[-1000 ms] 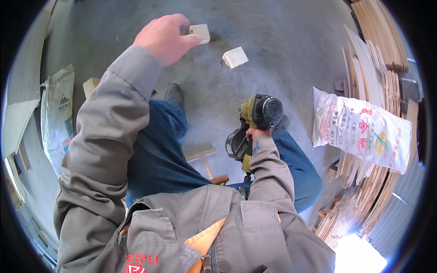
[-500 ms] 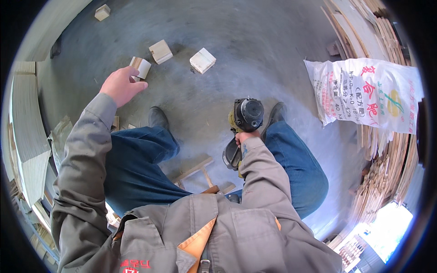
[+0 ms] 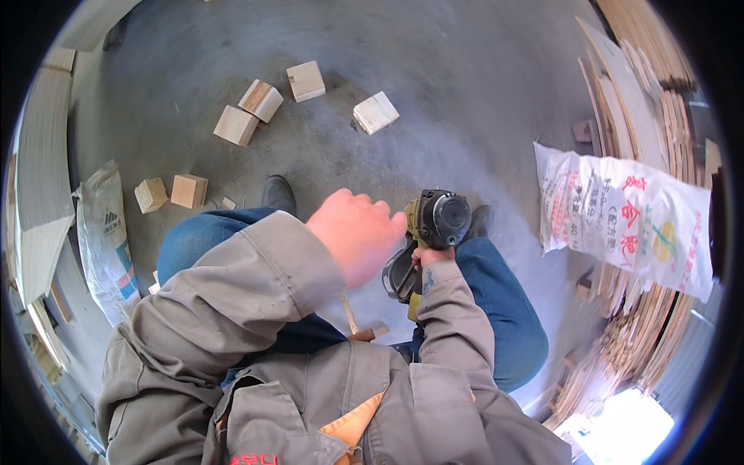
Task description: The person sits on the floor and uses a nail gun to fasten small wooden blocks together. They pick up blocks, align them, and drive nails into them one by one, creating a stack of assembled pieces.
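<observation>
My right hand [image 3: 431,256] grips the handle of a yellow-green nail gun [image 3: 415,221] with a black round cap and a round magazine. The tool is upright between my knees. Close to its left side is my left hand [image 3: 360,236], back uppermost, slightly blurred. Its fingers look bent, but their undersides are hidden, and I cannot tell whether they touch the tool. Beyond my left foot two wooden blocks, a pale one [image 3: 235,125] and a brown-striped one [image 3: 260,101], sit close together. Another block [image 3: 306,81] and a whitish block [image 3: 377,113] lie farther right.
Two more blocks [image 3: 188,191] are left of my left foot, near a white sack [image 3: 108,236]. Stacked boards [image 3: 45,178] line the left. A large printed sack [image 3: 626,213] drapes over wood strips [image 3: 620,333] at right. A wooden piece [image 3: 364,334] is between my legs.
My left hand has moved from the blocks back toward the nail gun. A pale block shows where that hand was. The view has shifted; my right hand still grips the tool.
</observation>
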`<state>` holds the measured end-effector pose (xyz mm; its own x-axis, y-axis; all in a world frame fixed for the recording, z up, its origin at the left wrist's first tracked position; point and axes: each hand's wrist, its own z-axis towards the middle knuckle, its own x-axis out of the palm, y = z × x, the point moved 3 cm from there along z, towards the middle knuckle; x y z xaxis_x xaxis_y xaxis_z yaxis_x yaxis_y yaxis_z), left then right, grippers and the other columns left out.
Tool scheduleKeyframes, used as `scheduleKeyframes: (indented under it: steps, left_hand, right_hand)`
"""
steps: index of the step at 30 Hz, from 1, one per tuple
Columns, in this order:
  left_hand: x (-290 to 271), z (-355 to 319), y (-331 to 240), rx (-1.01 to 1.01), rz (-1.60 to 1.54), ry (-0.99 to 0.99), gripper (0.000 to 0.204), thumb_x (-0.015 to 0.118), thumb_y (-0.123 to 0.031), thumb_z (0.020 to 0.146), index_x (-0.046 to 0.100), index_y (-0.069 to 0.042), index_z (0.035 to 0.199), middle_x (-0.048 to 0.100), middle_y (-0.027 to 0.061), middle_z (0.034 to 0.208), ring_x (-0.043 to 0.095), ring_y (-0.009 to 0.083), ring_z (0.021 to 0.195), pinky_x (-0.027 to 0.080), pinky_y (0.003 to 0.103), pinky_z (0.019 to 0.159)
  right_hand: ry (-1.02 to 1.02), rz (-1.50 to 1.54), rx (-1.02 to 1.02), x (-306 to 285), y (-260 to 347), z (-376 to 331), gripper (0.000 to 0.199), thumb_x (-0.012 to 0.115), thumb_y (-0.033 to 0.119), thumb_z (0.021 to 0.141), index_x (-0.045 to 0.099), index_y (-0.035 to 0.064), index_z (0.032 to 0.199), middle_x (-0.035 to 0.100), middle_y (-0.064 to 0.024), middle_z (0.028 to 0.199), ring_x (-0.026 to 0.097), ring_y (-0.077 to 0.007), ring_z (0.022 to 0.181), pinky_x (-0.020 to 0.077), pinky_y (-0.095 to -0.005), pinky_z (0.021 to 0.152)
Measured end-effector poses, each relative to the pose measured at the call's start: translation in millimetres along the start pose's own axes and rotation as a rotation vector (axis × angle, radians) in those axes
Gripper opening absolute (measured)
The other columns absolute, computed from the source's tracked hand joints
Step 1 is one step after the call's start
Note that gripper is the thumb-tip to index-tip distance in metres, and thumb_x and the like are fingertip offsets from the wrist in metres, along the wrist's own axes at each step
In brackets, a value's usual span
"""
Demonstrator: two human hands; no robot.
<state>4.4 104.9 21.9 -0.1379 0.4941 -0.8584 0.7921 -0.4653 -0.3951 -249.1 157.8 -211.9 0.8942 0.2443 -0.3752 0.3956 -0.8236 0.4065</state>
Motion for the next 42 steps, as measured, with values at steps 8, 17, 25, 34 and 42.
scheduleKeyframes:
  steps: [8,17,25,34,42]
  left_hand:
    - [-11,-17,10,0.013,-0.068,-0.143,0.033,0.065,-0.015,0.081,0.059,-0.005,0.111,0.064,0.0091,0.092,0.066,0.0281,0.090,0.049,0.040,0.076]
    - [-13,-15,13,-0.025,-0.107,-0.256,0.030,0.064,-0.016,0.082,0.062,-0.006,0.110,0.065,0.0059,0.088,0.066,0.0229,0.083,0.047,0.036,0.070]
    - [-27,-18,24,-0.038,-0.140,-0.236,0.038,0.063,-0.016,0.082,0.063,-0.004,0.119,0.063,0.0041,0.084,0.063,0.0208,0.081,0.046,0.034,0.067]
    - [-27,-15,37,-0.022,-0.179,-0.255,0.038,0.064,-0.015,0.081,0.064,-0.003,0.116,0.063,0.0048,0.083,0.063,0.0211,0.079,0.045,0.035,0.066]
    - [-30,-11,35,-0.023,-0.198,-0.273,0.037,0.064,-0.016,0.081,0.063,-0.003,0.117,0.063,0.0046,0.082,0.063,0.0209,0.079,0.046,0.035,0.066]
  right_hand:
    - [-0.011,-0.043,-0.424,8,131,-16,0.006,0.068,0.003,0.068,0.066,-0.0011,0.064,0.067,-0.0104,0.061,0.065,-0.0197,0.053,0.0512,-0.0346,0.050]
    - [0.049,-0.172,-0.493,34,238,20,0.012,0.069,0.006,0.069,0.066,-0.0020,0.061,0.068,-0.0099,0.061,0.065,-0.0179,0.054,0.0504,-0.0336,0.051]
    - [0.061,-0.085,-0.450,52,277,34,0.011,0.070,0.007,0.074,0.067,-0.0031,0.070,0.068,-0.0102,0.066,0.065,-0.0197,0.055,0.0515,-0.0341,0.052]
    - [0.076,-0.150,-0.472,51,275,75,0.010,0.069,0.006,0.073,0.068,-0.0042,0.072,0.068,-0.0115,0.065,0.065,-0.0196,0.055,0.0511,-0.0338,0.052]
    - [0.068,-0.029,-0.386,49,263,56,0.008,0.069,0.003,0.071,0.067,-0.0040,0.068,0.067,-0.0120,0.064,0.065,-0.0196,0.054,0.0505,-0.0339,0.051]
